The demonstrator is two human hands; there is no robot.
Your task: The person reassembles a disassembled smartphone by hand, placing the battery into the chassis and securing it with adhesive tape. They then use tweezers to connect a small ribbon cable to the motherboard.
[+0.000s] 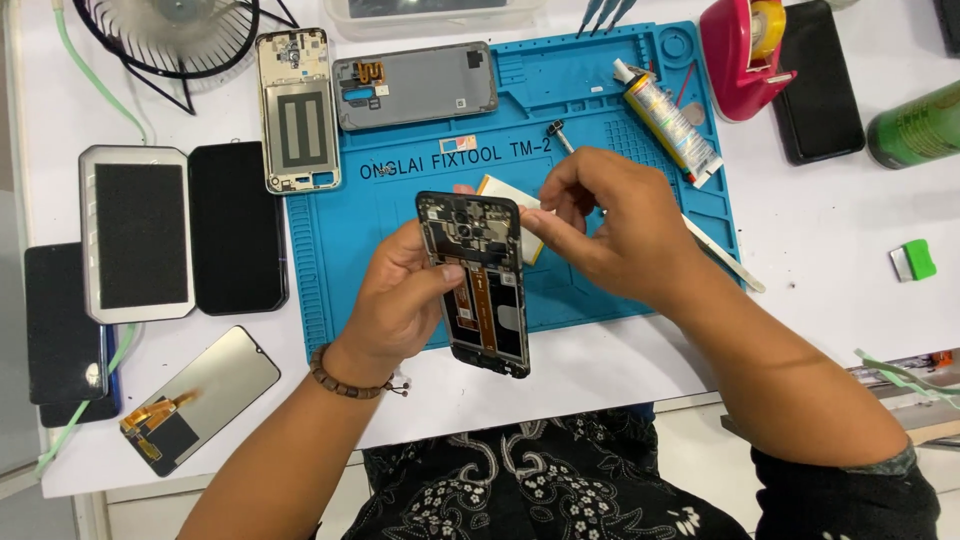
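Observation:
My left hand grips an opened black phone body, back side up, with its inner frame and an orange flex strip showing. It hovers over the lower part of a blue work mat. My right hand sits just right of the phone's top, fingers pinched together on a small part too tiny to make out. A white and yellow flat piece lies on the mat behind the phone, partly hidden by both hands.
A grey back cover and a phone mid-frame lie at the mat's top left. A glue tube, pink tape dispenser, green bottle, loose screen, dark panels and a fan surround it.

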